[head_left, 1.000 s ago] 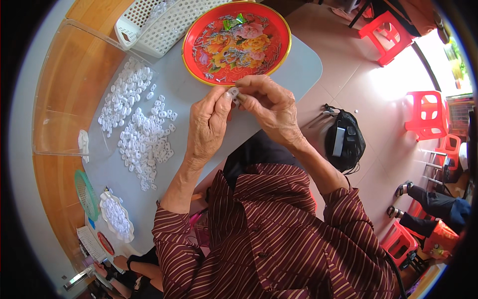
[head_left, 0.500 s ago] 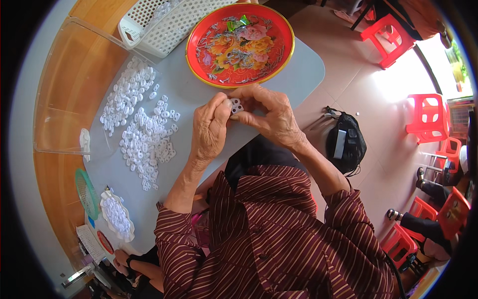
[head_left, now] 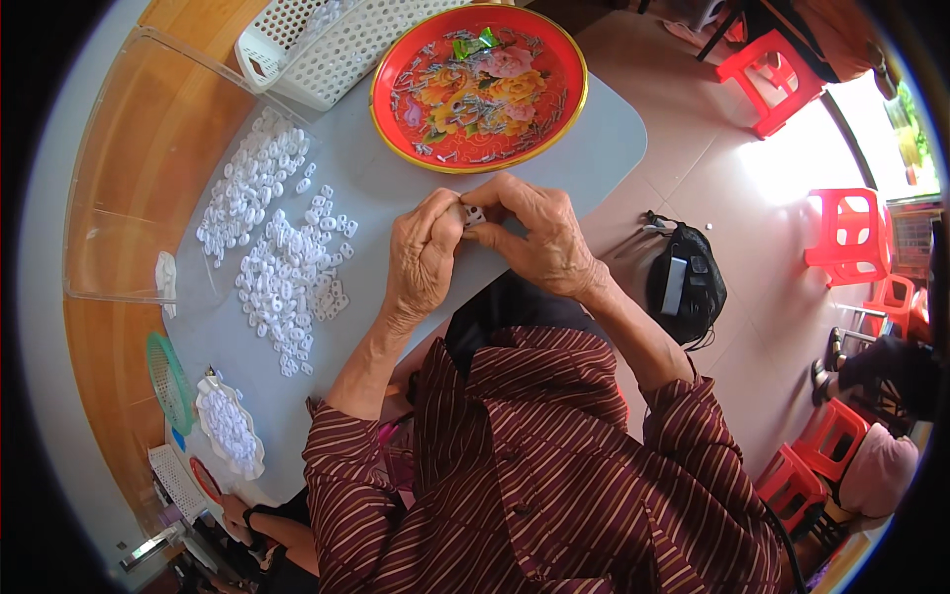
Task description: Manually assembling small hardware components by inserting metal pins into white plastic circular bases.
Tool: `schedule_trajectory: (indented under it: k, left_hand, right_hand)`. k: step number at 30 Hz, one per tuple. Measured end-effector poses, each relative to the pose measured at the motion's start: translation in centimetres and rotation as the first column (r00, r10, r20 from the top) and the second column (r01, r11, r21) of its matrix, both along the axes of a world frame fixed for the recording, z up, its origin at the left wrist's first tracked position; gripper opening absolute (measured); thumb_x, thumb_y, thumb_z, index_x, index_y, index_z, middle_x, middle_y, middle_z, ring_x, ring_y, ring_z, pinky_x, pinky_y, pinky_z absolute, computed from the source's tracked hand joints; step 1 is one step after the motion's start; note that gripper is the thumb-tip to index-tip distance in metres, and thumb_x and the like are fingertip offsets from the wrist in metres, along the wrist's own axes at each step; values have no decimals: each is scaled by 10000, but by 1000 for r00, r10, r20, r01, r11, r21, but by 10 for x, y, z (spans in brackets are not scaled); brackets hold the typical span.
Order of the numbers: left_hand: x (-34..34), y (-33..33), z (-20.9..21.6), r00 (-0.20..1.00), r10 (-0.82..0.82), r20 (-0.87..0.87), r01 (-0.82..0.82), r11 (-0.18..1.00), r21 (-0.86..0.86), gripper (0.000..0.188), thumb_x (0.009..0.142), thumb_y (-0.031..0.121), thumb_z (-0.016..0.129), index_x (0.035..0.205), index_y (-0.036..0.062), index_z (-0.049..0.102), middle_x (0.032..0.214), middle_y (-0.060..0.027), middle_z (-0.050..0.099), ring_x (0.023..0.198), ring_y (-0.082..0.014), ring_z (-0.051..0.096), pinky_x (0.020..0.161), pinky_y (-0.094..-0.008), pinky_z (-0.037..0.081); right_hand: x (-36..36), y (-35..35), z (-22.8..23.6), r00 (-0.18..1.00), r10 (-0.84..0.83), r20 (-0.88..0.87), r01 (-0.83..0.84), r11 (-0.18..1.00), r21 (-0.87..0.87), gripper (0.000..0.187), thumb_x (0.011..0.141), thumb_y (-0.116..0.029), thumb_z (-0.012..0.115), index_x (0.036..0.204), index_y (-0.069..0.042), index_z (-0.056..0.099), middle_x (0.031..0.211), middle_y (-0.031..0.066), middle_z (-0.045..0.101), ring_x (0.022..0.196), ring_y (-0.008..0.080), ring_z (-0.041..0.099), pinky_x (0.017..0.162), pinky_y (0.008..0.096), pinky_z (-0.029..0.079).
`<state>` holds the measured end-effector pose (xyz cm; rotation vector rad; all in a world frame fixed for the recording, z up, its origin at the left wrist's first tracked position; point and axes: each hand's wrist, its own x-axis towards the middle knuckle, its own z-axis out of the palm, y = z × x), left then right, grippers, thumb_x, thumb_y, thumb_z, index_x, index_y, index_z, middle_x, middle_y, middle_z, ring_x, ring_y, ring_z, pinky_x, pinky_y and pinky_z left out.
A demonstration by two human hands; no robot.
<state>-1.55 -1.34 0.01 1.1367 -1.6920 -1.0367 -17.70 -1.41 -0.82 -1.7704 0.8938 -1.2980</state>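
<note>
My left hand [head_left: 421, 259] and my right hand [head_left: 534, 236] meet over the grey table [head_left: 396, 188], fingertips pinched together on a small white plastic piece [head_left: 473, 214]. Just beyond them lies a round red tray [head_left: 479, 84] with a flower pattern and a few small bits scattered in it. To the left of my left hand a heap of small white plastic pieces [head_left: 282, 262] spreads over the table. Both striped sleeves come up from the lower edge.
A white perforated basket [head_left: 322, 45] stands at the far edge beside the tray. A clear plastic box [head_left: 148, 188] lies left, with a green sieve [head_left: 168, 381] and a white dish of pieces [head_left: 230, 428] nearer. A black bag [head_left: 685, 287] and red stools [head_left: 774, 69] are on the floor right.
Both hands have drawn back from the red tray's rim toward my body, still pinched together on the small white piece.
</note>
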Motion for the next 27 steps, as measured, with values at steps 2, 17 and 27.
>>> schedule_trajectory:
  k: [2,17,27]
  left_hand:
    - [0,1,-1,1000,-10,6,10,1000,-9,211,923,168,447,877,-35,487,667,-71,414,604,-129,377,542,-271,358]
    - [-2,4,0,999,-16,-51,17,1000,22,248,917,206,423,868,-28,485,653,-64,406,603,-131,371,551,-280,362]
    - [1,1,-2,997,-29,-74,29,1000,1,236,962,203,443,835,6,470,645,-33,384,605,-104,336,533,-274,338]
  right_hand:
    - [0,2,-1,1000,-9,0,9,1000,-22,280,696,14,702,943,-6,571,761,112,583,685,230,605,615,316,484]
    - [1,2,-7,1000,-17,10,18,997,-75,206,731,-7,710,878,-3,566,729,121,614,658,257,619,589,314,486]
    - [-3,-1,4,998,-15,60,6,989,151,170,817,-48,659,966,22,616,798,111,666,725,152,646,663,272,513]
